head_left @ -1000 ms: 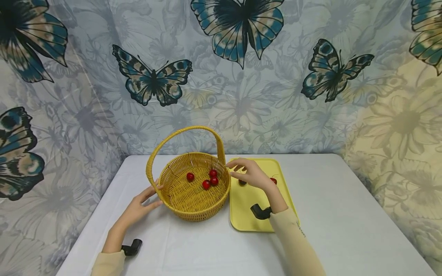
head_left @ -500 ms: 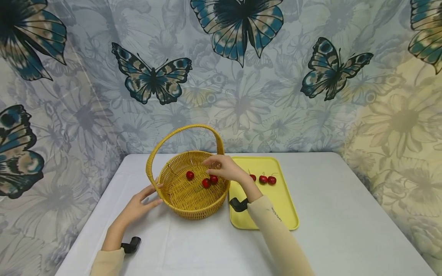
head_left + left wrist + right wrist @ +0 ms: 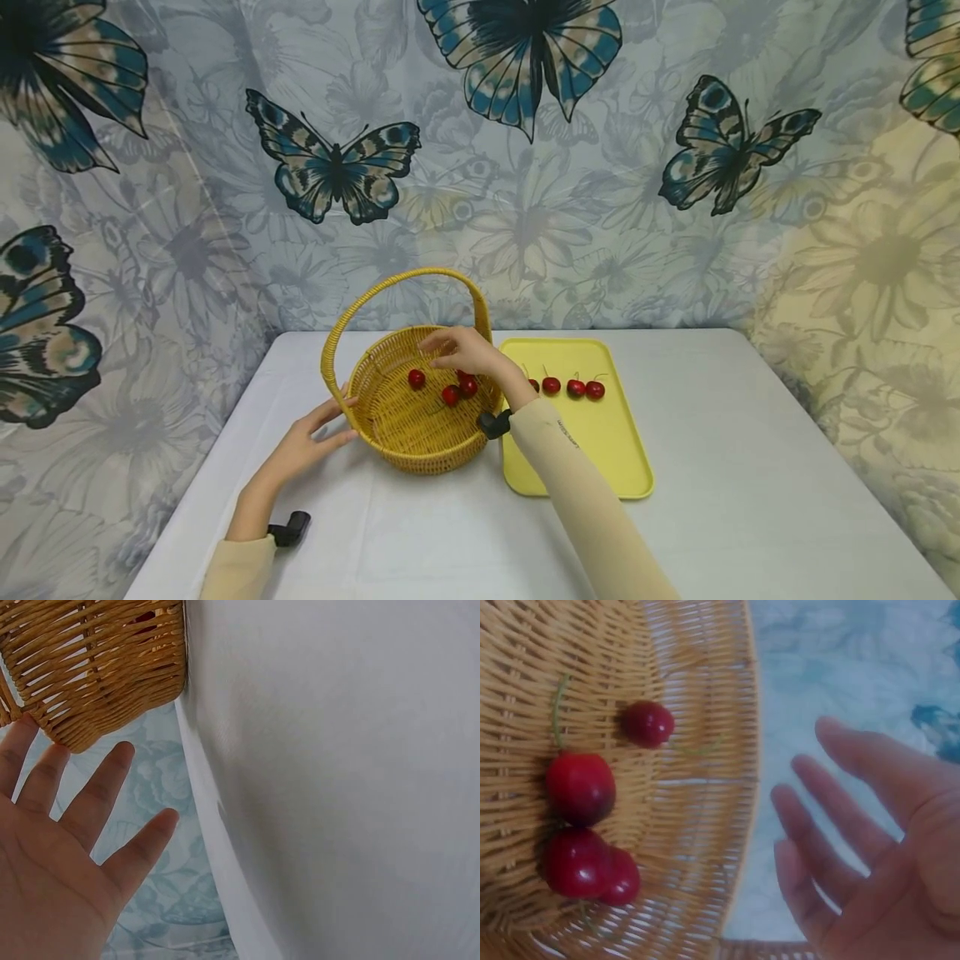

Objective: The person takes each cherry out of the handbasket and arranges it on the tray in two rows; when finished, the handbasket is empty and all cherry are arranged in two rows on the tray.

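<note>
A yellow wicker basket (image 3: 423, 461) with a tall arched handle (image 3: 408, 273) stands on the table. Several red cherries lie inside, among them one lone cherry (image 3: 416, 379) and a darker one (image 3: 451, 396). My left hand (image 3: 303, 442) touches the basket's left side with extended fingertips; the left wrist view shows its fingers (image 3: 97, 796) spread against the weave. Above the basket's right half hovers my right hand (image 3: 468, 352), partly hiding the cherries below. In the right wrist view, its fingers (image 3: 810, 840) are loosely bent and hold nothing.
A yellow tray (image 3: 592, 467) lies right of the basket, under my right forearm. Several stemmed cherries sit in a row across it, including one at the right end (image 3: 595, 390). Behind the white table (image 3: 750, 467) hangs a butterfly-print cloth (image 3: 525, 233).
My right hand has moved left from the tray's edge to over the basket, uncovering the tray's cherries. My left hand stays at the basket's side.
</note>
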`<action>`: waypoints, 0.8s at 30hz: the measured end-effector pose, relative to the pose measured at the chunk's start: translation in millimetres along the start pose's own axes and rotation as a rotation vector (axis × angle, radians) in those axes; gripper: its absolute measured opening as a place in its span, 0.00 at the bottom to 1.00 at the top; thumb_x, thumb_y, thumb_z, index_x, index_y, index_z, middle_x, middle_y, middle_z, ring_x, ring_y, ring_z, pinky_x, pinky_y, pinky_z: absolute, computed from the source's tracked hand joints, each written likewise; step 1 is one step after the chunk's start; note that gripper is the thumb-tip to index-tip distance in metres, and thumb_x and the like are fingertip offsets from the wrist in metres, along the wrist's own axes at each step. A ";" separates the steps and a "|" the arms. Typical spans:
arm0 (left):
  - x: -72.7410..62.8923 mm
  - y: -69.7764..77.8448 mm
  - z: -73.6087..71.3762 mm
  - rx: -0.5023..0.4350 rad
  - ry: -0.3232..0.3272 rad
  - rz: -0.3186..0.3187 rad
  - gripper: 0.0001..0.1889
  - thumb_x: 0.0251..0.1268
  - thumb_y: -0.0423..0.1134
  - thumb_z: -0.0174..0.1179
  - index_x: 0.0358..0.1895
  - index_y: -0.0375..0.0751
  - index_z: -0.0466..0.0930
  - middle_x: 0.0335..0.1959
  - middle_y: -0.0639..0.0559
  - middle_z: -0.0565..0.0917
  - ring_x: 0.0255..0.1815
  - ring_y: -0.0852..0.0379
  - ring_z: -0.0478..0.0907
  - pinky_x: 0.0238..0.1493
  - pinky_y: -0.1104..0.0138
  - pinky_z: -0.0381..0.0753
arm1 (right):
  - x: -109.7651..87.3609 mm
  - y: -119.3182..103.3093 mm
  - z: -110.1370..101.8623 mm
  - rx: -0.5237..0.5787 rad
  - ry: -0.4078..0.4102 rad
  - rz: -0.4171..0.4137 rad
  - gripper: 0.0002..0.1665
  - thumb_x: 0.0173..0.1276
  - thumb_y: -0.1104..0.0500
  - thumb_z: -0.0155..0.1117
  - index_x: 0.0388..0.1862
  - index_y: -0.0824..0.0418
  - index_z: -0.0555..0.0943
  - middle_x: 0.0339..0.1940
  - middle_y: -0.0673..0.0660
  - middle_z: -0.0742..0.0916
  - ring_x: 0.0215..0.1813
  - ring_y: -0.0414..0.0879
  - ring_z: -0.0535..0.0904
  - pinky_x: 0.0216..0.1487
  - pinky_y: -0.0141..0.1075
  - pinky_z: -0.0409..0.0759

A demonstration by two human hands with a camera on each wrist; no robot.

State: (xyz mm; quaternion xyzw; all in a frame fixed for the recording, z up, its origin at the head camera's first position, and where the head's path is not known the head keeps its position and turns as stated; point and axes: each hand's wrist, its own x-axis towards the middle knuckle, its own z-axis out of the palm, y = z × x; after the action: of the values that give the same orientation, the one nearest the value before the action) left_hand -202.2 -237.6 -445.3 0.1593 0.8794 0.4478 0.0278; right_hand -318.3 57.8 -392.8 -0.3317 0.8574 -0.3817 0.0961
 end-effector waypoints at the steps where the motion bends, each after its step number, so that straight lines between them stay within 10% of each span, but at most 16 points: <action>1: 0.3 -1.3 0.6 -0.003 0.000 0.002 0.29 0.62 0.44 0.60 0.66 0.44 0.66 0.70 0.37 0.59 0.67 0.35 0.60 0.63 0.37 0.59 | 2.2 1.4 0.8 0.014 -0.010 0.007 0.20 0.64 0.60 0.63 0.56 0.56 0.78 0.54 0.58 0.82 0.52 0.51 0.79 0.49 0.35 0.81; 11: 9.7 -37.1 6.5 0.004 0.034 0.014 0.29 0.61 0.48 0.61 0.66 0.53 0.67 0.69 0.43 0.63 0.67 0.38 0.61 0.63 0.37 0.59 | 25.3 14.8 13.3 0.103 -0.074 0.053 0.22 0.63 0.66 0.62 0.58 0.63 0.76 0.57 0.59 0.80 0.58 0.56 0.75 0.53 0.37 0.79; 24: 9.7 -39.1 6.6 -0.009 0.022 -0.018 0.31 0.59 0.55 0.60 0.66 0.59 0.66 0.69 0.48 0.64 0.69 0.41 0.59 0.64 0.38 0.58 | 41.5 30.2 25.1 0.012 -0.117 0.163 0.21 0.63 0.65 0.63 0.56 0.60 0.78 0.55 0.55 0.81 0.59 0.53 0.74 0.53 0.39 0.79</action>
State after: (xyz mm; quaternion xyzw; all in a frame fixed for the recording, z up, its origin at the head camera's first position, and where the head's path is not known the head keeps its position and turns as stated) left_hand -220.1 -250.9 -479.5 0.1464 0.8790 0.4532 0.0227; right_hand -354.3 31.0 -428.2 -0.2821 0.8722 -0.3575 0.1788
